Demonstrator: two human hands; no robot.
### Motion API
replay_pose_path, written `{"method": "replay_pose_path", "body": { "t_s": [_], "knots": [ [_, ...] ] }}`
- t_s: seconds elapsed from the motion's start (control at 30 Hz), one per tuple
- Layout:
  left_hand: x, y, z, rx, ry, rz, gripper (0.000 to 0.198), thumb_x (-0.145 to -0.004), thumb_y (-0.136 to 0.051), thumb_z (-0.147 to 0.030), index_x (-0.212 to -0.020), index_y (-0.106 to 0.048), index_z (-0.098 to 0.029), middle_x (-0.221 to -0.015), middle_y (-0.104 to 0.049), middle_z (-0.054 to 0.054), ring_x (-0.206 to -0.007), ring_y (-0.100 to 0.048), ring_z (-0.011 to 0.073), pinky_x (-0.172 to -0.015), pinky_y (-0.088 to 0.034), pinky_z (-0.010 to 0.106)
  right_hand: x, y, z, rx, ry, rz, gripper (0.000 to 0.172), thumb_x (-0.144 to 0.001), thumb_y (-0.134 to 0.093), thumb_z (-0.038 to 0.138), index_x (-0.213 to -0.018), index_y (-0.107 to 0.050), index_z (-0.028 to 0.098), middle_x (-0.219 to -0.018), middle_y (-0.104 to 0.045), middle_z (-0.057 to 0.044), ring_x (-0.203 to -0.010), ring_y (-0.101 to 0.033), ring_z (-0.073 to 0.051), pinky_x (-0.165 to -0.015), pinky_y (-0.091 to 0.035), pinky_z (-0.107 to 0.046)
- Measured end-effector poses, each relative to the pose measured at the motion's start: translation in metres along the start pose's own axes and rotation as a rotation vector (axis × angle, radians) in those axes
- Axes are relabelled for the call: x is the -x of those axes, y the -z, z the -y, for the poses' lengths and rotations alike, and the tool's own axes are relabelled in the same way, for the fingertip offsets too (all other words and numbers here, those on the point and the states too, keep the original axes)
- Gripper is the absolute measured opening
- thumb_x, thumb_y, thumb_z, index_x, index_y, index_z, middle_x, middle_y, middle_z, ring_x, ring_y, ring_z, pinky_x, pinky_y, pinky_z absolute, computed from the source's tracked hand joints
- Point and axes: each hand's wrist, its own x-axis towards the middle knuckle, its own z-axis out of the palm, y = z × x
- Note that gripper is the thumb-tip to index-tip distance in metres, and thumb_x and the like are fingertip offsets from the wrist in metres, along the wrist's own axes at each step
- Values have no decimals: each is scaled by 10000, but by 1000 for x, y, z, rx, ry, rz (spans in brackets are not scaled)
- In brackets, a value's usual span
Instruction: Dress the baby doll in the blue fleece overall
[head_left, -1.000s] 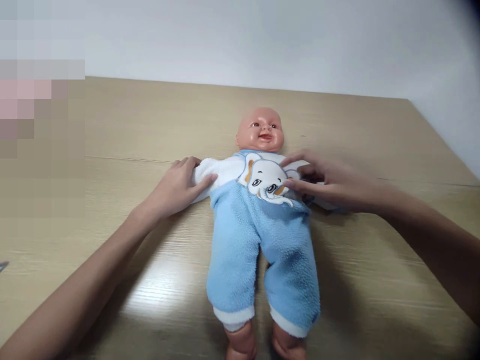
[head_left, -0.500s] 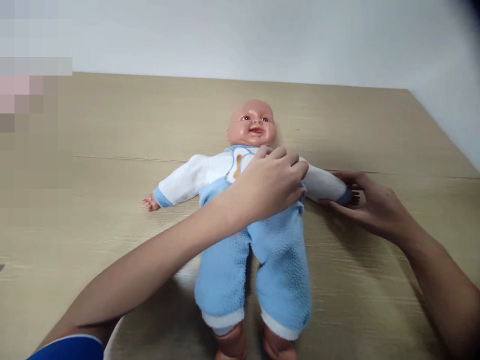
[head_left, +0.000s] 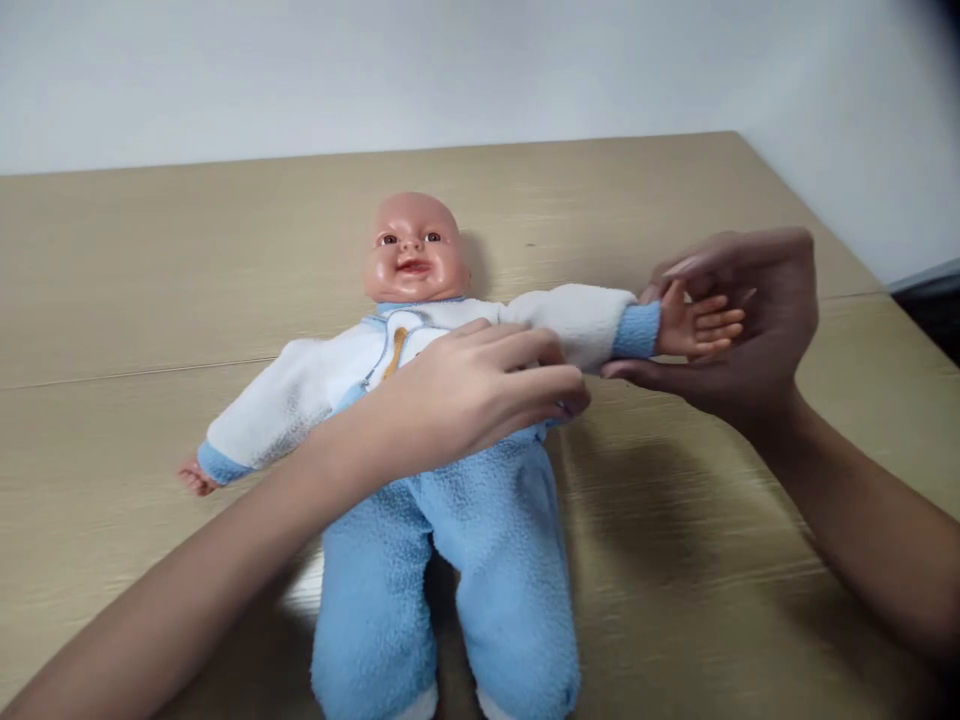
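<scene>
A baby doll (head_left: 416, 245) in a white top and light blue fleece trousers lies face up on a wooden table (head_left: 150, 260). My left hand (head_left: 480, 385) reaches across and rests on the doll's chest, fingers curled on the fabric near its armpit. My right hand (head_left: 742, 320) is cupped round the doll's small hand at the end of the white sleeve (head_left: 585, 320), lifting that arm off the table. The doll's other arm (head_left: 262, 420) lies stretched out to the left.
The table's far edge meets a pale wall (head_left: 450, 70). The table's right edge (head_left: 847, 260) runs close behind my right hand, with a dark gap beyond it.
My right hand has taken hold of the doll's hand and raised the arm. My left hand stays on the chest. The view has shifted, so the doll sits further left.
</scene>
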Motion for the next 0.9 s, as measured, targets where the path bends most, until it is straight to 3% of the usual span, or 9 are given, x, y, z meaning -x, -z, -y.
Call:
{"method": "replay_pose_path", "body": {
  "t_s": [0.07,0.17,0.23,0.33,0.5,0.7,0.77,0.83,0.9],
  "knots": [
    [4,-1,1,-98,-141,-70,257,-1223,-492,-216,-1221,-749,-216,-1216,-837,68,-979,-726,198,-854,-537,375,-7,-16,7,-12,57,69,678,-668,-1144,347,-1214,-751,262,-1074,-716,-39,-895,-692,-199,-716,-578,-315],
    [8,-5,3,-216,-333,-227,189,-1180,-560,-139,-1199,-735,-208,-1123,-857,53,-896,-721,197,-723,-491,380,-10,-43,21,-15,76,185,362,-919,-964,311,-1189,-730,248,-1049,-689,-14,-792,-655,-137,-638,-550,-257],
    [9,-8,4,-237,-369,-314,164,-1166,-585,-133,-1183,-725,-216,-1035,-852,28,-832,-708,190,-659,-452,384,-10,-54,31,19,93,224,171,-1033,-811,248,-1157,-694,250,-1017,-664,-1,-753,-631,-118,-648,-548,-254],
    [7,-11,1,-119,-240,-336,124,-1164,-610,-185,-1184,-717,-243,-1012,-832,19,-840,-726,175,-690,-496,367,-10,-55,42,69,67,302,147,-1043,-766,216,-1151,-675,257,-1091,-687,-26,-850,-673,-150,-732,-599,-283],
    [1,-2,-10,241,30,-306,42,-1098,-711,-205,-1107,-737,-237,-1030,-780,36,-918,-754,178,-812,-591,338,-8,-38,52,-37,-118,452,427,-987,-843,226,-1374,-676,291,-1261,-753,-41,-990,-757,-194,-813,-678,-301],
    [-7,11,-10,306,305,-266,68,-1096,-751,-308,-1071,-789,-258,-1028,-825,25,-944,-761,212,-844,-604,379,8,-35,61,-329,-433,448,426,-1024,-793,232,-1421,-715,364,-1257,-801,-16,-1160,-783,-247,-1073,-666,-428],
    [-7,9,-7,251,396,-229,105,-1089,-768,-358,-1096,-782,-254,-1048,-823,28,-946,-757,211,-844,-590,376,13,-38,61,-441,-631,360,237,-1054,-793,332,-1289,-782,362,-1140,-813,-16,-1051,-792,-244,-990,-683,-430],
    [-6,5,-3,176,430,-229,194,-1075,-791,-410,-1158,-758,-238,-1040,-808,26,-908,-735,205,-828,-561,365,18,-42,59,-526,-791,242,76,-1043,-822,387,-1086,-804,327,-945,-781,3,-842,-755,-199,-793,-668,-349],
    [-5,-1,-1,88,443,-191,245,-1089,-768,-444,-1182,-731,-219,-998,-785,22,-884,-707,207,-850,-534,371,23,-47,56,-539,-876,146,161,-993,-883,402,-947,-770,297,-825,-712,26,-726,-676,-159,-664,-593,-275]
  ]
}}
